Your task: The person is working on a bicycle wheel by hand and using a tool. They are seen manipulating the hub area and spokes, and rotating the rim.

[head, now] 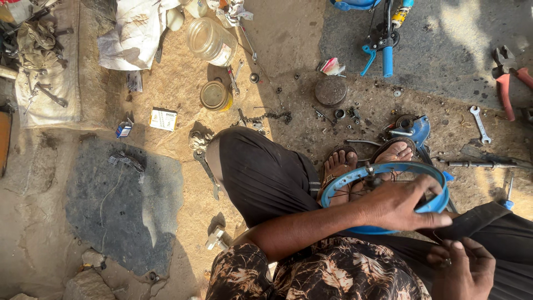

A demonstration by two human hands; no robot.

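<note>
A small blue bicycle wheel rim [344, 180] with thin spokes lies across my lap, just above my sandalled feet [338, 164]. My left hand [402, 204] reaches across and grips the rim's right side, thumb over its edge. At the bottom right my right hand [463, 266] is curled with its fingers pinching a black rubber tyre [477, 216] that runs up beside the rim. How the tyre sits against the rim is hidden by my hands.
The dirt ground ahead holds a glass jar [211, 39], a tin [214, 94], a chain [272, 116], a spanner [479, 123], red-handled pliers [505, 83], a metal axle [483, 164], blue bicycle handlebars [387, 58] and a small box [164, 118]. A dark slab [122, 205] lies left.
</note>
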